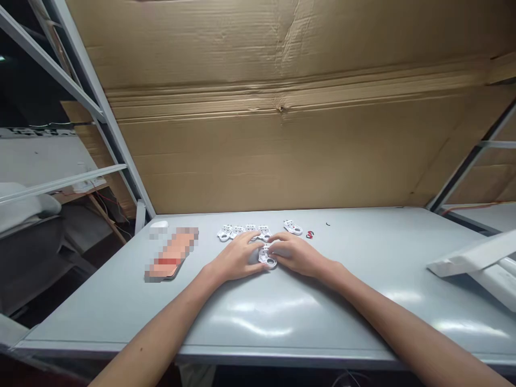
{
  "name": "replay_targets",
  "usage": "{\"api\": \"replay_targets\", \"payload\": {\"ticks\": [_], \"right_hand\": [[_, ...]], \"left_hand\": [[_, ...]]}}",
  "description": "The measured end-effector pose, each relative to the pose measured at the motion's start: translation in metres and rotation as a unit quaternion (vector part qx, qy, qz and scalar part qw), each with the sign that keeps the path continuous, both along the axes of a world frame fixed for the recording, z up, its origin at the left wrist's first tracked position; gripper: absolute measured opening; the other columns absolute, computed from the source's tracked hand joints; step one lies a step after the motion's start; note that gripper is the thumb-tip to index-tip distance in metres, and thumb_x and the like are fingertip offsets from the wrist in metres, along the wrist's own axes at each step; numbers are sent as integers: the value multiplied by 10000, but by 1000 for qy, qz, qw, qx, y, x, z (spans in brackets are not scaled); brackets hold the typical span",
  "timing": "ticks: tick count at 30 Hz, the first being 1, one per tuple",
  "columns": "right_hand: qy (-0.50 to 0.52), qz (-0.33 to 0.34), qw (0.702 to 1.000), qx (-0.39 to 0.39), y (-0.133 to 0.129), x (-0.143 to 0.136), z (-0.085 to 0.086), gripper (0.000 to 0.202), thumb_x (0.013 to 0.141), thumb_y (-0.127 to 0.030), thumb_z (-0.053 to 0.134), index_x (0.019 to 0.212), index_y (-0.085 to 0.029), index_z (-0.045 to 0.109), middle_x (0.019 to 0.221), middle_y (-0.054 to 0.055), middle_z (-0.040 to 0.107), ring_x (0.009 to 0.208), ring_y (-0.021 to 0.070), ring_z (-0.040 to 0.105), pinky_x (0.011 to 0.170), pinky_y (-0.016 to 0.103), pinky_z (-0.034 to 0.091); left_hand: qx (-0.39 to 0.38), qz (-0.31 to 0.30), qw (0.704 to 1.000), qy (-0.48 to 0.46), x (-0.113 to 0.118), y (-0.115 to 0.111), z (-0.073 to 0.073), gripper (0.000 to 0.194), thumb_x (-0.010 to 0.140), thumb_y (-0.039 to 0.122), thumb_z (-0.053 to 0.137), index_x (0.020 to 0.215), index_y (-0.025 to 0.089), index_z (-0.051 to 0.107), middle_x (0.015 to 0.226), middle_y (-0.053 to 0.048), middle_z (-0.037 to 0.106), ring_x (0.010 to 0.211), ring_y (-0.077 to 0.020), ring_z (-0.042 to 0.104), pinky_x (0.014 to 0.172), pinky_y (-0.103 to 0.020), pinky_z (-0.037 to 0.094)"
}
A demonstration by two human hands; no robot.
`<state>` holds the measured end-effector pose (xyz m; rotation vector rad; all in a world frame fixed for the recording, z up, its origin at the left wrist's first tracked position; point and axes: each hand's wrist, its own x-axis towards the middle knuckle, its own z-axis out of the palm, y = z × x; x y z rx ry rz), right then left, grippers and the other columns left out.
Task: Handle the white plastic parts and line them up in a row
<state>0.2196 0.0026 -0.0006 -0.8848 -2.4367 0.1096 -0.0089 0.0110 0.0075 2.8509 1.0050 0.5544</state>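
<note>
A white plastic part with a ring-shaped end (267,257) lies between my two hands at the middle of the grey table. My left hand (238,257) grips it from the left with thumb and fingers. From the right, the fingertips of my right hand (297,255) hold the same part. Several similar white parts (224,233) stand in a row just behind my left hand, partly covered by its fingers. Another such part (293,227) lies behind my right hand, with small red and black pieces (310,235) beside it.
A phone-like object, blurred out (172,255), and a small white case (158,226) lie on the table (121,301) at left. White long pieces (475,258) rest at the right edge. Cardboard (282,156) stands behind, between metal posts. A tiny black bit (328,224) lies back right.
</note>
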Motion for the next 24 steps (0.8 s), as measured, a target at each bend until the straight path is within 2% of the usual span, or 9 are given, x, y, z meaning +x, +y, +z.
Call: {"api": "replay_targets", "payload": {"ticks": [5,11,15,19,24], "right_hand": [[5,2,1000,-21,0,-2,-1,201,909,-155,554,907,-204,749,1063,110,686,942,229,651,792,346,518],[9,7,1000,-11,0,-5,-2,231,914,-132,520,902,-198,741,1034,114,695,920,229,650,771,352,519],[31,4,999,-14,-2,-5,-1,252,927,-151,483,944,-196,731,1017,117,707,913,230,654,789,368,519],[119,-32,989,-86,-4,-5,5,234,925,-204,488,971,-230,716,990,74,734,867,214,665,795,369,515],[229,-57,944,-229,-7,-4,20,203,894,-306,546,862,-215,725,904,48,747,854,216,677,801,352,509]], "left_hand": [[-5,-4,1000,2,1,0,1,451,872,490,664,1233,222,626,1397,-141,521,1294,-321,489,1074,-461,413],[-16,10,1000,0,1,1,-1,471,857,507,681,1246,248,619,1424,-116,504,1294,-323,491,1063,-464,424],[-16,13,1000,1,1,1,-1,445,853,480,696,1212,223,641,1415,-131,511,1290,-324,495,1066,-454,423],[-16,14,1000,5,2,0,-1,437,858,457,696,1214,211,636,1410,-141,514,1293,-322,492,1054,-457,430],[-18,9,1000,1,2,-1,2,417,876,470,665,1201,209,638,1384,-135,534,1259,-315,516,1028,-445,445]]}}
